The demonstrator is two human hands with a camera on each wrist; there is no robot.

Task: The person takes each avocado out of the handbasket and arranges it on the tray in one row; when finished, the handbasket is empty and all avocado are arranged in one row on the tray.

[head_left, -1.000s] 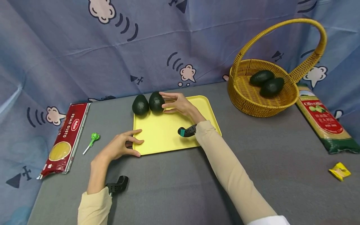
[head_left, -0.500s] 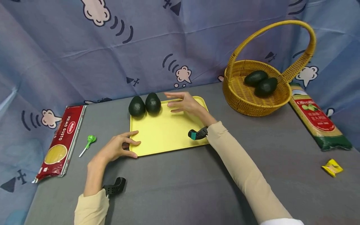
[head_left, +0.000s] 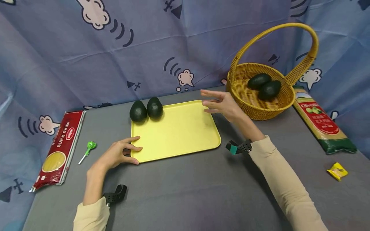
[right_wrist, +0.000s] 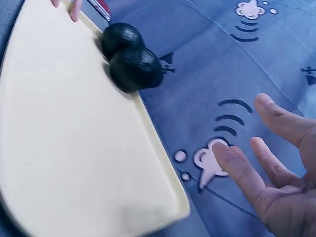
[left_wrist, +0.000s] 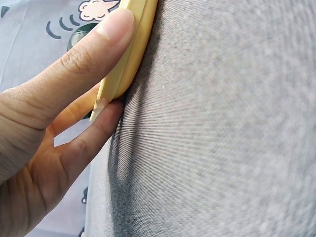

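Currently, the left hand's (head_left: 116,154) grip pinches the yellow tray (head_left: 176,134) at its near left corner, while the right hand's (head_left: 226,105) grip is relaxed, fingers extended and parted, in the air near the tray's far right corner and the wicker basket (head_left: 252,109). Two dark green avocados (head_left: 154,108) sit side by side at the tray's far left corner, with two more avocados (head_left: 269,90) inside the basket; on the grey desk (head_left: 179,189), a green lollipop (head_left: 91,145) lies left of the tray.

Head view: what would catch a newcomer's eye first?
Probably the bright yellow tray, near the middle of the gray table, with two dark avocados at its far left corner. Then the wicker basket with its tall handle, back right, holding two more avocados.
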